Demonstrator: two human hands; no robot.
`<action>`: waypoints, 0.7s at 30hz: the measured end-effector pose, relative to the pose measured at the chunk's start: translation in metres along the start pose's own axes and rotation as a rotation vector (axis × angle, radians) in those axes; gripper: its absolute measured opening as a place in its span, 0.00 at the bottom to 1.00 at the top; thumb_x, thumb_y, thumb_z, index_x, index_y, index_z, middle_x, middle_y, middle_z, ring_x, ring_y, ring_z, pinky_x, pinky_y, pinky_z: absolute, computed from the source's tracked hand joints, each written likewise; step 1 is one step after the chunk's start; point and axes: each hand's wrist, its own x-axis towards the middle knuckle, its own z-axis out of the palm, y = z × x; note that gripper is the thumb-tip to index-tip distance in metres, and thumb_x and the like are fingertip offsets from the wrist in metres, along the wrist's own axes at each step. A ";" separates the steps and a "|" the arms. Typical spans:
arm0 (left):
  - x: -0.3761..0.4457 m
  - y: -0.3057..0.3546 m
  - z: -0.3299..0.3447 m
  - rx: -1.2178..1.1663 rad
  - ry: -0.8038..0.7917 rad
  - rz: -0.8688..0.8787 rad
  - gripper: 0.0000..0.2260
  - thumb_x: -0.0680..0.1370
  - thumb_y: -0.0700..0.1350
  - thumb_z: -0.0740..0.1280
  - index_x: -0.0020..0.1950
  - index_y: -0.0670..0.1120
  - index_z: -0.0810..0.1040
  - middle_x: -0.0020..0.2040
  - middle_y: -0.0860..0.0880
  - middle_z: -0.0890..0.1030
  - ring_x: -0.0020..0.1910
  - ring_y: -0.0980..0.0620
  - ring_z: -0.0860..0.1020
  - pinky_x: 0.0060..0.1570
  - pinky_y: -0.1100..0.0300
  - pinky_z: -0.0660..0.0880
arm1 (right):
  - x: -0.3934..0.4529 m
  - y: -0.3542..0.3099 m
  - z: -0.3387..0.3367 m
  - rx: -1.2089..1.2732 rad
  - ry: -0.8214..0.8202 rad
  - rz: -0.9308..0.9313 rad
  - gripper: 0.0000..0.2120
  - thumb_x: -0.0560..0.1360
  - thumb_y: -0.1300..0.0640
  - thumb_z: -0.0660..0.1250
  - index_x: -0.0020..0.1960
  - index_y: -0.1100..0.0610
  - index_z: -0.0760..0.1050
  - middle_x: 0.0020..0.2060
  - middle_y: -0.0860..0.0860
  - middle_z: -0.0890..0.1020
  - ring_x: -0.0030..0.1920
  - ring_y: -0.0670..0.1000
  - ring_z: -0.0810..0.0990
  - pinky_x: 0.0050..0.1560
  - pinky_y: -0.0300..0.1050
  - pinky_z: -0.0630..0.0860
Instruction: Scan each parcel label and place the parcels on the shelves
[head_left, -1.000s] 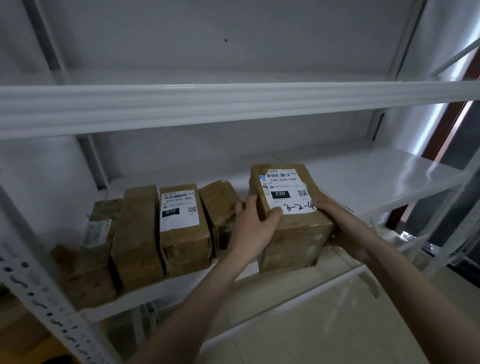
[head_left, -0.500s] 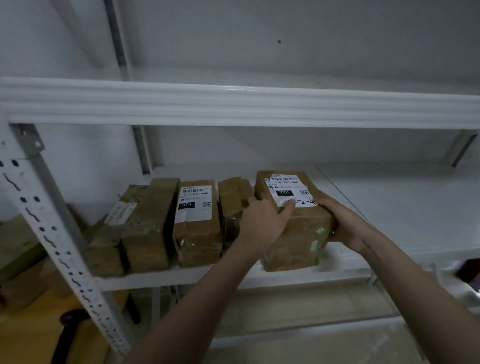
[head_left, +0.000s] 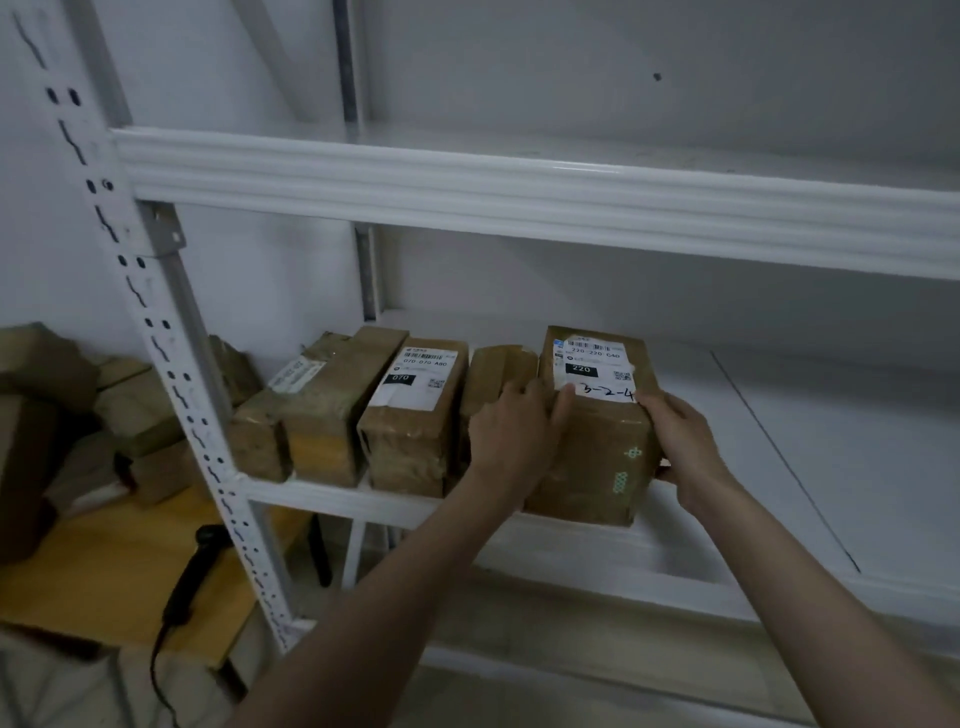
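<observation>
Since the earlier frames the parcel (head_left: 592, 431) has been carried further left and set onto the shelf (head_left: 779, 467), its front bottom edge at the shelf lip, right beside the row. It is clamped from both sides: left hand (head_left: 511, 431) wrapped on the left face with the thumb across the top label edge, right hand (head_left: 680, 441) curled on the right face. A two-sided grip is judged to be used so the box can be slid square against its neighbour. The label (head_left: 595, 369), marked 220 and handwritten 3-2-4, is kept facing up and forward, probably for readability. A scanner (head_left: 192, 571) is left on the wooden bench (head_left: 104, 587) at lower left. Further back, four other parcels (head_left: 415, 415) are stood in a row, one label showing 070. The upper shelf (head_left: 519, 192) is seen above.
</observation>
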 end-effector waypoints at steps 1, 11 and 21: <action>-0.008 -0.002 0.001 -0.095 0.046 -0.004 0.21 0.83 0.57 0.49 0.58 0.46 0.74 0.47 0.48 0.76 0.35 0.51 0.73 0.27 0.61 0.64 | -0.001 0.004 0.001 -0.098 0.084 -0.116 0.11 0.79 0.46 0.61 0.54 0.49 0.78 0.50 0.51 0.82 0.52 0.53 0.80 0.49 0.48 0.75; -0.118 -0.115 -0.008 -0.003 0.135 -0.066 0.18 0.80 0.57 0.55 0.65 0.51 0.71 0.63 0.55 0.73 0.43 0.55 0.81 0.32 0.56 0.78 | -0.065 0.019 0.083 -0.548 0.121 -1.130 0.17 0.75 0.62 0.67 0.63 0.64 0.73 0.61 0.61 0.77 0.61 0.57 0.74 0.63 0.45 0.69; -0.186 -0.265 -0.053 0.260 -0.115 -0.415 0.18 0.82 0.57 0.55 0.67 0.50 0.68 0.62 0.50 0.73 0.47 0.47 0.79 0.30 0.56 0.69 | -0.113 0.020 0.239 -0.598 -0.414 -1.014 0.20 0.74 0.59 0.69 0.65 0.60 0.72 0.62 0.56 0.76 0.60 0.57 0.77 0.53 0.46 0.76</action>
